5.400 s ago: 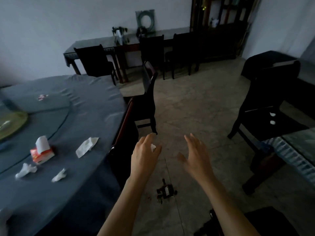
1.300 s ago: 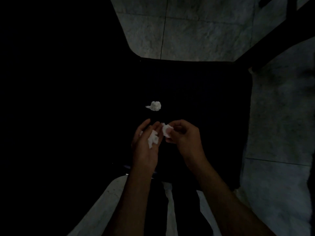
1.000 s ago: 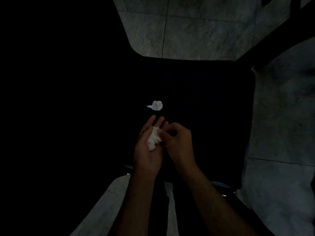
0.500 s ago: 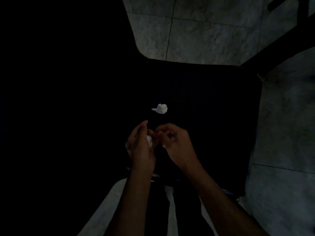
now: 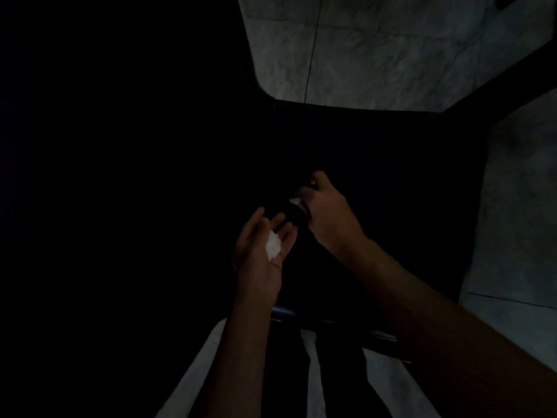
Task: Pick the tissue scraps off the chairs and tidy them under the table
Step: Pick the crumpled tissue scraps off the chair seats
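At the centre of the head view, over the dark chair seat (image 5: 391, 182), two bare hands work and two white bits of tissue show. One is a crumpled tissue wad (image 5: 273, 249) lying in the palm of the left hand (image 5: 261, 257), just below frame centre. The other is a small tissue scrap (image 5: 294, 201), a sliver of white poking out at the left side of the right hand (image 5: 327, 212), slightly above and right of the wad.

Half a second ago the scrap lay alone on the seat above both hands, which were close together; now the right hand has reached up to that spot and the scrap no longer lies free. The left hand, then curled over its wad, has opened out.

The left hand is palm up, fingers nearly straight and spread a little, cradling the wad without closing on it. The right hand is knuckles up, fingers curled down with the tips pinching the scrap against the seat or just above it; which, the darkness hides.

Grey stone floor tiles (image 5: 376, 49) fill the upper right and the lower edge.
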`<control>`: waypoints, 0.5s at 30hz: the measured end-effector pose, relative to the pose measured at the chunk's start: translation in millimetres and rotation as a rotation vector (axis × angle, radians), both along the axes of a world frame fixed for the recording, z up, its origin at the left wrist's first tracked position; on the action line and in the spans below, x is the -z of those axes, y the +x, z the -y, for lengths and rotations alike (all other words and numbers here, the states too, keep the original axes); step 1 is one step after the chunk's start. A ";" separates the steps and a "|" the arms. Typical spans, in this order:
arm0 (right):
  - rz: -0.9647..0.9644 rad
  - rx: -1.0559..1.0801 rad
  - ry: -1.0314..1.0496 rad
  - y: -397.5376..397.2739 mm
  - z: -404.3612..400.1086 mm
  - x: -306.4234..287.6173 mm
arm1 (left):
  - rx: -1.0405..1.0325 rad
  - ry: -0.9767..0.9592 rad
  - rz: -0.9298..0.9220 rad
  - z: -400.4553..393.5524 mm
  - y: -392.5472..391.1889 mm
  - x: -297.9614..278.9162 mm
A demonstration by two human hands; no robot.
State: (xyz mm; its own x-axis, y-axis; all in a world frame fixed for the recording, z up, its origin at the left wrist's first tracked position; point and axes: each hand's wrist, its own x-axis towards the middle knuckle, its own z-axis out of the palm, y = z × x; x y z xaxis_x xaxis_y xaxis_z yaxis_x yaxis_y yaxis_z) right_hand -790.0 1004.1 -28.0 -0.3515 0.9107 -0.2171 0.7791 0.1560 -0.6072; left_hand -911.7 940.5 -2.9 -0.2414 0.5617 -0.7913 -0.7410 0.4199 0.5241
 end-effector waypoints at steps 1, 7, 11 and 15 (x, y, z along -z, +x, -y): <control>0.007 0.019 -0.004 1.7 1.7 1.1 | -0.012 -0.002 0.015 -0.2 0.1 0.2; -0.192 0.487 -0.155 13.4 19.0 -5.8 | -0.028 0.035 0.039 4.2 2.8 3.4; -0.475 0.725 -0.237 7.5 34.3 -27.6 | 0.052 0.065 0.018 6.0 6.0 5.4; -0.635 0.670 -0.372 -12.0 43.3 -41.4 | 0.163 0.084 -0.068 8.9 13.2 6.0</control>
State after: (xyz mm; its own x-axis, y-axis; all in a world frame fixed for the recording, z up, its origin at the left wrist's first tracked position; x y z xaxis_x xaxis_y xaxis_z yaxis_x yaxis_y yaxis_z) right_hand -802.0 960.8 13.4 0.0609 0.8757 -0.4789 0.1500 -0.4824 -0.8630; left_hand -898.5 931.6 -8.9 -0.1937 0.6610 -0.7250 -0.6284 0.4839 0.6091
